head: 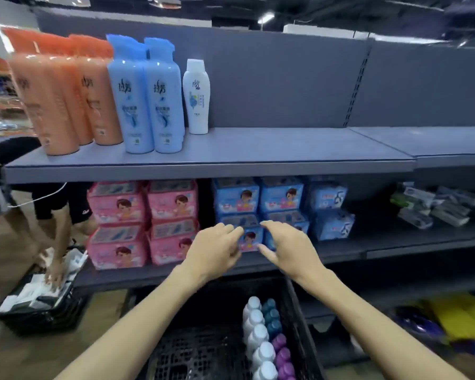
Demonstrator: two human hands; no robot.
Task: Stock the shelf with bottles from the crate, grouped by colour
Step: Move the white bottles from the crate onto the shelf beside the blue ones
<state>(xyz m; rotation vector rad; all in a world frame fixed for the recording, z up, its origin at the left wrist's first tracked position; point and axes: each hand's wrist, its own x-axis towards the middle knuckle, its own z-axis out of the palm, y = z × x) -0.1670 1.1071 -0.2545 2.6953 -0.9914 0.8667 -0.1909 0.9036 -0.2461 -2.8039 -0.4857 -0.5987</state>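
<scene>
Shelf [231,163], three orange bottles [66,100], two blue [148,100], one white [196,97]

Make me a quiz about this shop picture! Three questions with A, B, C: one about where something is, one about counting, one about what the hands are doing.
1. Where does the white bottle stand on the top shelf?
A. Right of the blue bottles
B. Left of the orange bottles
C. Between orange and blue

2. How many blue bottles stand on the top shelf?
A. One
B. Two
C. Four

3. What are the left hand and the right hand holding?
A. A white bottle
B. A pink pack
C. Nothing

Answers:
1. A: the white bottle stands alone just right of the blue pair, with the orange bottles at the far left.
2. B: two tall blue bottles stand side by side.
3. C: both hands hover with loosely bent fingers above the crate, gripping nothing.
</scene>
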